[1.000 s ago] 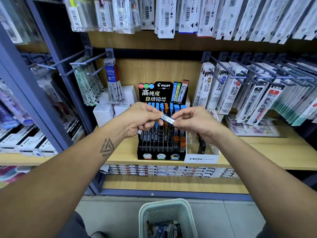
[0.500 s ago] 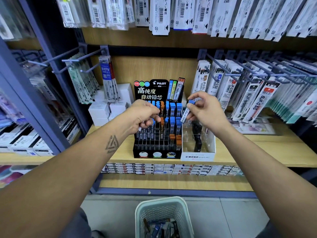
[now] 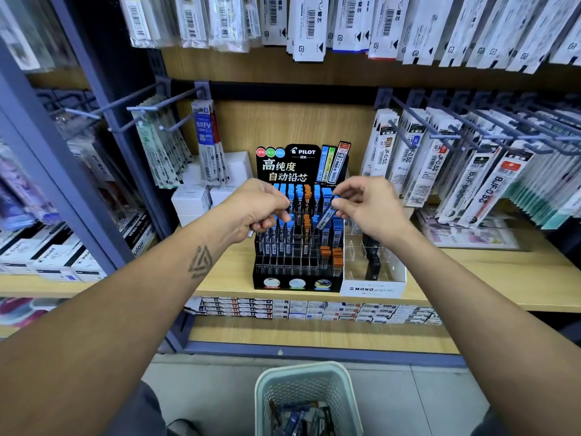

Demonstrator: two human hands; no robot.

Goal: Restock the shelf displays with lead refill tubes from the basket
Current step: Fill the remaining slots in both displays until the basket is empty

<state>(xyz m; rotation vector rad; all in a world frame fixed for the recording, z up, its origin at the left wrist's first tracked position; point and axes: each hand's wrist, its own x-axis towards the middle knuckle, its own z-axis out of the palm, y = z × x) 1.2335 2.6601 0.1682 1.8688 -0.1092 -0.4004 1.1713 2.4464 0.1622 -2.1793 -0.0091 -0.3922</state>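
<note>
Pinching a blue-capped tube (image 3: 327, 215) tilted (cap up-right) above the Pilot display (image 3: 298, 247), the right hand (image 3: 364, 206) is nearer; the left hand (image 3: 261, 209) curls around other tubes.

Two hands (image 3: 264, 209) (image 3: 367, 206), one tilted blue-capped tube (image 3: 327, 215) pinched in the right, two counter displays (image 3: 298, 247) (image 3: 372, 272), one basket (image 3: 314, 377) and three coloured dots (image 3: 270, 152) on the Pilot header.

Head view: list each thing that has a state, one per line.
Right hand: pinches a blue-capped lead tube, tilted above the display.
Left hand: curled round more tubes, barely visible.
Pilot display: partly filled, front slots empty.
Basket: on the floor, tubes inside.
</note>
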